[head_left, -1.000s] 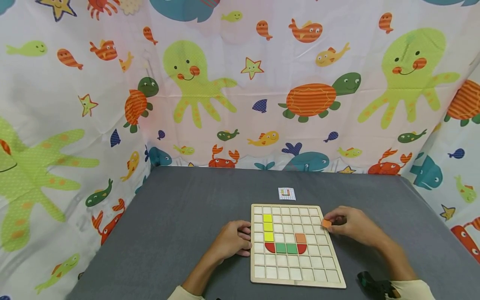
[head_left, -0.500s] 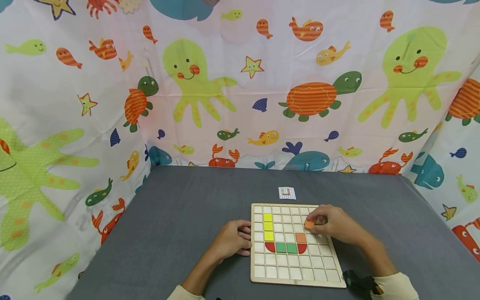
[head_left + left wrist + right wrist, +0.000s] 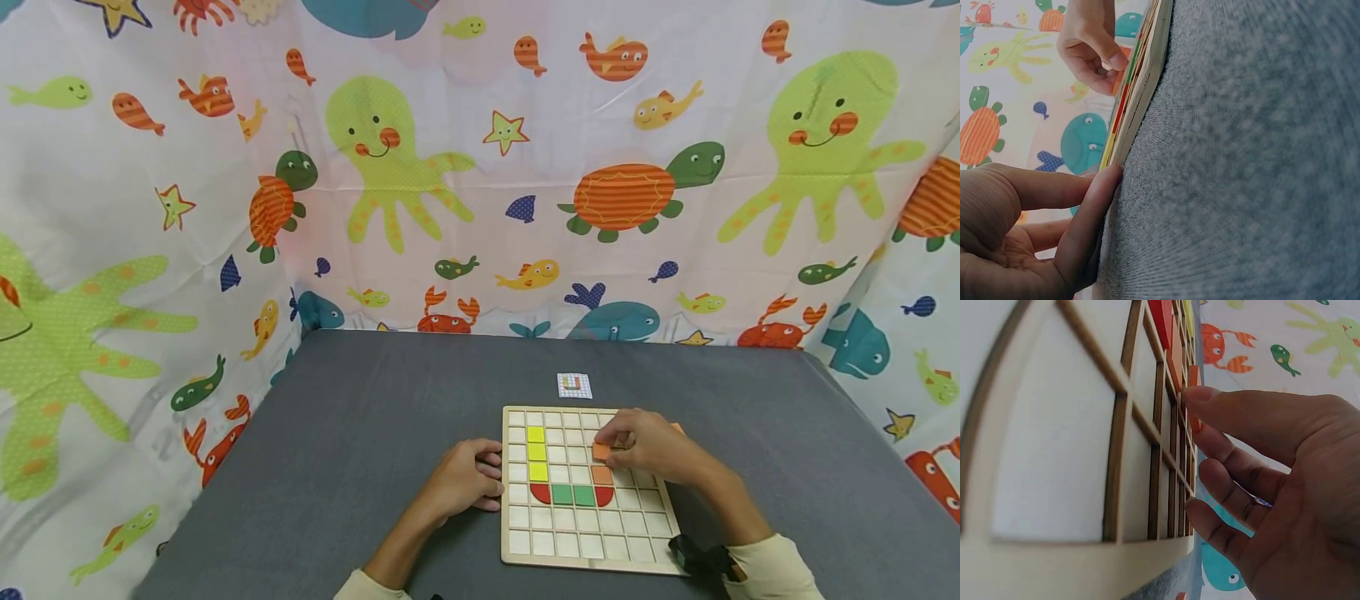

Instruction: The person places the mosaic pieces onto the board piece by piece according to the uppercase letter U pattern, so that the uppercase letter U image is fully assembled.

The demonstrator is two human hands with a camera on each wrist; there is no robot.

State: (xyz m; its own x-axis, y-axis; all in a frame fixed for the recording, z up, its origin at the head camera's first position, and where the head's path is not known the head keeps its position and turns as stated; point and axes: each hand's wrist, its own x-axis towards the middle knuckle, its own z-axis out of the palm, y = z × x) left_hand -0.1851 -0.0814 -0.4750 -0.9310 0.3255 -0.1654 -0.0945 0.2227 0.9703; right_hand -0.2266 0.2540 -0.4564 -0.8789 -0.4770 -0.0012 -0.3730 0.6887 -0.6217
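Orange square tile (image 3: 601,451), pinched in the right hand (image 3: 651,445), hangs over the wooden grid board (image 3: 517,533) just above a seated orange tile (image 3: 602,475). The left hand (image 3: 459,483), loosely curled, grips nothing and touches the board's left edge on the grey table (image 3: 360,433); a sea-creature curtain (image 3: 225,167) encloses it.

Left wrist: straight fingers (image 3: 1094,212) meet the board edge (image 3: 1141,94).

Right wrist: thumb (image 3: 1235,406) presses the tile (image 3: 1193,378).

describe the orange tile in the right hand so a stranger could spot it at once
On the grey table lies a wooden grid board. The right hand pinches an orange square tile just above another orange square seated in the grid; only this one is between fingertips.
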